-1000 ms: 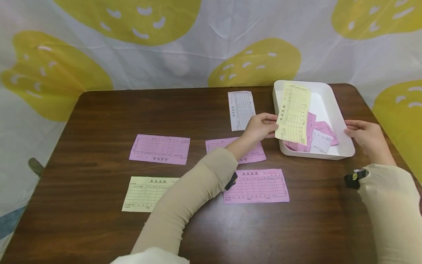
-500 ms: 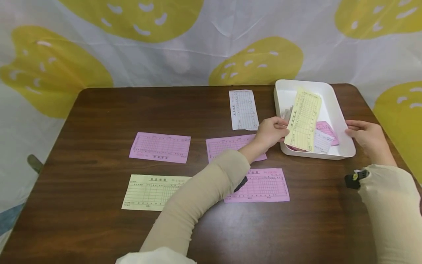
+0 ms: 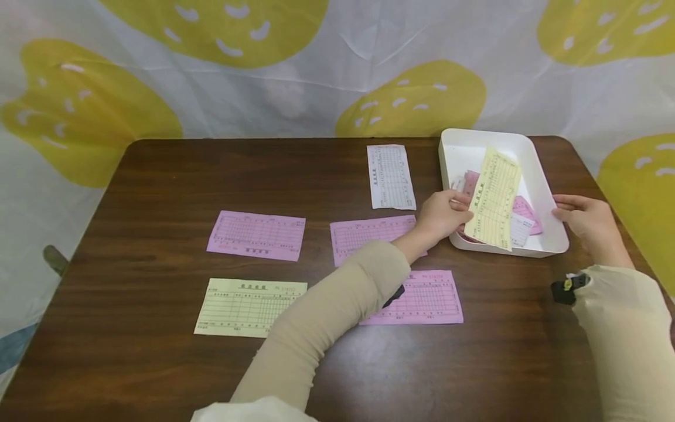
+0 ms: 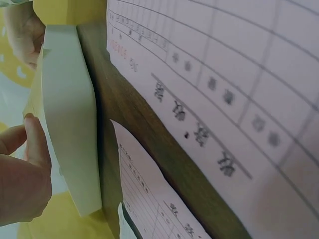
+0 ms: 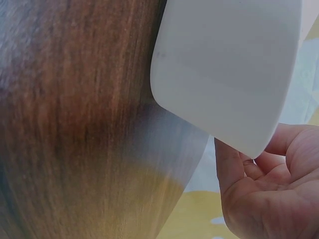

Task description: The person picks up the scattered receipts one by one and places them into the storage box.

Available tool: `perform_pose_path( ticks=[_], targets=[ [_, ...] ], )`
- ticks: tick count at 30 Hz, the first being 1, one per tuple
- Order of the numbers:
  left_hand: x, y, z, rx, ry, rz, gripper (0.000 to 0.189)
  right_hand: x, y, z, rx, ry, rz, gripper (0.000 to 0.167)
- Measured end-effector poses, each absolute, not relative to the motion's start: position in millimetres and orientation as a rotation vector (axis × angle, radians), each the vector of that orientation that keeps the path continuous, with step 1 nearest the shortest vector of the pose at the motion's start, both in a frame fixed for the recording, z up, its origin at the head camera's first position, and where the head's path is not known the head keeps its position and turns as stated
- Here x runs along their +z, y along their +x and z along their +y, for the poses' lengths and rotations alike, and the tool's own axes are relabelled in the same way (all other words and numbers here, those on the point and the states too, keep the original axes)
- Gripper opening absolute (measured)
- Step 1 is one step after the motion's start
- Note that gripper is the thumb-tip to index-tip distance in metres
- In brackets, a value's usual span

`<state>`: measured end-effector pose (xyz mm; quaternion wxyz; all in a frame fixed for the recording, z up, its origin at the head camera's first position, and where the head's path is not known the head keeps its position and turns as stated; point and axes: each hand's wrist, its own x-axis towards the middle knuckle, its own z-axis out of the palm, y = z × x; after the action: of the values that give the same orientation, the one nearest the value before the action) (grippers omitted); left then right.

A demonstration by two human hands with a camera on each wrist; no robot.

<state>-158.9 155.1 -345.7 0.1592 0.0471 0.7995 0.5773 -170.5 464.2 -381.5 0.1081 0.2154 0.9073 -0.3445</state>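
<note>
My left hand [image 3: 442, 215] pinches the lower left edge of a yellow receipt slip [image 3: 494, 202], which lies tilted over the white tray [image 3: 469, 143]. Thumb and finger meet at the slip's edge in the left wrist view, where the left hand [image 4: 22, 181] is beside the tray wall [image 4: 70, 99]. Under the yellow slip, several pink and white slips [image 3: 522, 227] show in the tray, partly covered. My right hand [image 3: 587, 220] holds the tray's right rim; in the right wrist view the right hand [image 5: 271, 194] has thumb and fingers on either side of the tray edge [image 5: 234, 84].
On the brown table [image 3: 184, 176] lie a white slip [image 3: 391, 176], a pink slip [image 3: 258, 235] at left, and a yellow slip [image 3: 242, 308] in front of it. Two more pink slips [image 3: 429, 299] are partly hidden by my left forearm. A patterned curtain [image 3: 295, 88] hangs behind.
My left hand has moved right and slightly toward me with the yellow slip, uncovering more slips at the tray's left side. The right hand has stayed on the rim.
</note>
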Motion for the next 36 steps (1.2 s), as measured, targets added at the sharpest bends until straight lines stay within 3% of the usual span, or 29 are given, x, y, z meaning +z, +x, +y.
perform_pose_path(
  ticks=[5,12,36],
  targets=[
    [-343,-159,157,1.648,0.132,2.305,0.024,-360,-162,443,-1.005,0.638,2.680,0.055],
    [-341,-160,155,1.573,0.192,2.320,0.028,-348,-154,431,-1.021,0.590,2.681,0.057],
    [-348,-172,144,1.768,0.172,2.215,0.028,-345,-152,427,-1.004,0.568,2.705,0.054]
  ],
)
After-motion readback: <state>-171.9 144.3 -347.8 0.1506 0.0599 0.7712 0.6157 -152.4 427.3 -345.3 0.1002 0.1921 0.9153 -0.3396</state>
